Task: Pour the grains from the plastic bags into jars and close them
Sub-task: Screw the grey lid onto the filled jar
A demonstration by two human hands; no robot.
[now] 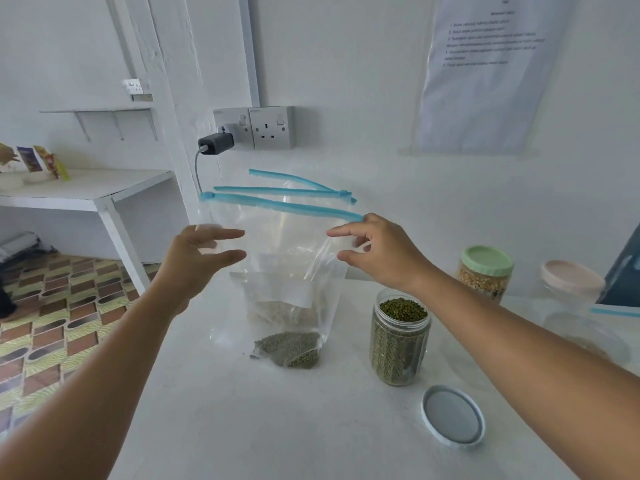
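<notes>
White counter (225, 427) carries everything. The zip bag (287, 258) stands upright between the two hands, its long axis vertical, blue zip strip (284, 204) on top and running left–right; a second blue-zipped bag appears to sit just behind it. Only a small heap of green grains (289, 348) is left in the bottom corner, resting on the counter.

The open jar (398, 336) is seen just right of the bag's base, nearly full of green grains — so a pour goes rightward, and the right hand is the nearer one. Its grey lid (453, 419) lies flat on the counter, nearer the camera than the jar, apart from it. Well to the right, a green-lidded jar (485, 271) is already closed.

Left hand (197, 254): fingers loosely spread at the bag's left edge, nothing clamped. Right hand (374, 251): thumb and forefinger curled at the bag's right edge; whether film is actually pinched cannot be told.

Judgement: the remainder is still to be tipped, then the lid fitted.
</notes>
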